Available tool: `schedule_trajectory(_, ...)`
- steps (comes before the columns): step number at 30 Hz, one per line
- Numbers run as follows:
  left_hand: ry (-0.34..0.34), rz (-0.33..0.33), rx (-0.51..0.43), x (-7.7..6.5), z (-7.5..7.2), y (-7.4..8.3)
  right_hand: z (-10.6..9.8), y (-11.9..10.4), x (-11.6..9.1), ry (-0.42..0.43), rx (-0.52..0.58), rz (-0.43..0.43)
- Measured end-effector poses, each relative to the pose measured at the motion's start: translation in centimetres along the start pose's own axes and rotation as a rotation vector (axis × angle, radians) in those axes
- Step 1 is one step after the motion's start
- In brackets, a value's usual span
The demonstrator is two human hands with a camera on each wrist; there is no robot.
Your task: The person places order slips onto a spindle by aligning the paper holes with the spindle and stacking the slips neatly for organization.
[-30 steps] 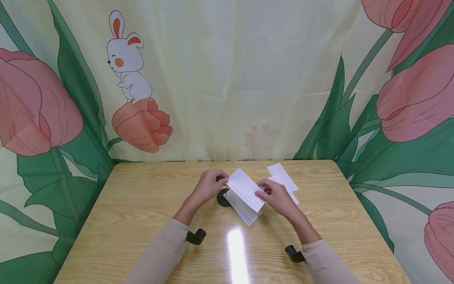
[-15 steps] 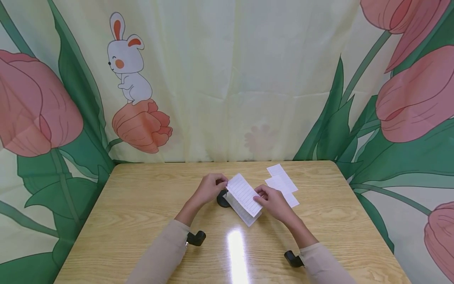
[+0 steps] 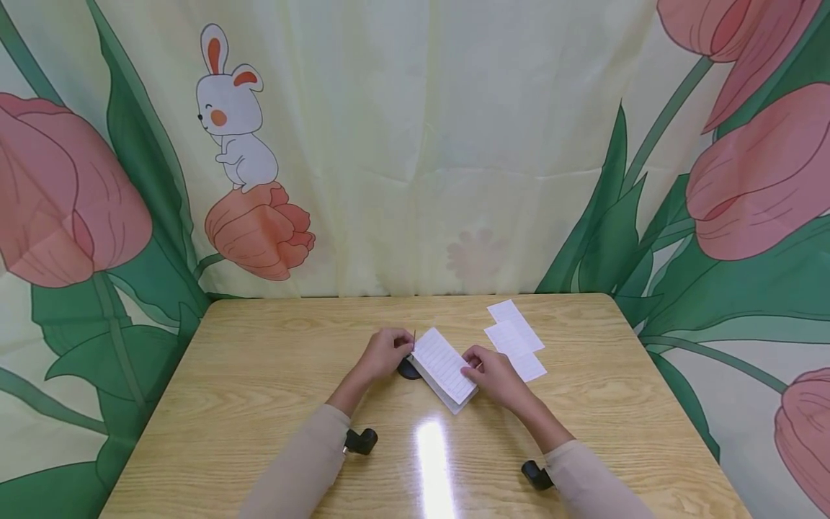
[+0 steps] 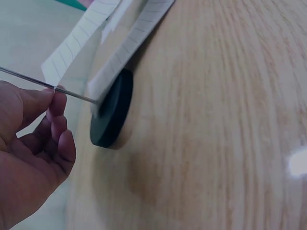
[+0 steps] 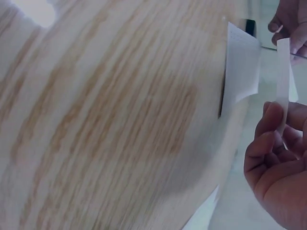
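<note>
A lined paper slip (image 3: 444,366) is threaded by its corner on the thin metal rod (image 4: 76,94) of a spike file, whose round black base (image 4: 122,105) stands on the table. My left hand (image 3: 387,349) pinches that corner right at the rod, thumb against fingertips. On the slip's opposite side, my right hand (image 3: 491,373) pinches the edge between thumb and fingers. Below it, close over the base, another slip (image 5: 242,64) sits lower on the rod. In the left wrist view a gap shows between the two slips.
Beyond my right hand, loose lined slips (image 3: 515,340) lie overlapping on the wooden table (image 3: 272,375). A curtain (image 3: 389,158) printed with tulips and a rabbit hangs behind the table's far edge. Black camera mounts (image 3: 361,441) sit at both wrists.
Both hands have lowered the upper slip along the rod, toward the slip beneath. More of the rod's tip now shows above the paper, and the gap between the slips has narrowed.
</note>
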State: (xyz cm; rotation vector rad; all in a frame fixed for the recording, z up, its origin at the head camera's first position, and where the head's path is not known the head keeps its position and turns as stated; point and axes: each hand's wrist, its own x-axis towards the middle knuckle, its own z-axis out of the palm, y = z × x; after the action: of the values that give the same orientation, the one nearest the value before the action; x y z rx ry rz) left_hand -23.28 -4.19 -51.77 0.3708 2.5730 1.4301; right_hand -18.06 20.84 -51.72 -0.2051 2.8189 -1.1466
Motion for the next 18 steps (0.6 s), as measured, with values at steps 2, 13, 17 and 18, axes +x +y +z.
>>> schedule_trajectory(2, -0.004, 0.001, 0.009, 0.1, 0.3, -0.4, 0.2, 0.1, 0.0, -0.004, -0.009, 0.008)
schedule_trajectory(13, 0.029, 0.056, 0.056, 0.2, 1.4, -1.7, 0.9, 0.4, 0.5, -0.014, -0.113, 0.011)
schedule_trajectory(17, 0.07, 0.108, 0.085, 0.2, 1.8, -2.2, 1.1, 0.6, 0.6, -0.011, -0.169, 0.0)
schedule_trajectory(18, 0.082, 0.111, 0.092, 0.1, 1.9, -2.2, 1.2, 0.7, 0.6, -0.012, -0.18, -0.002)
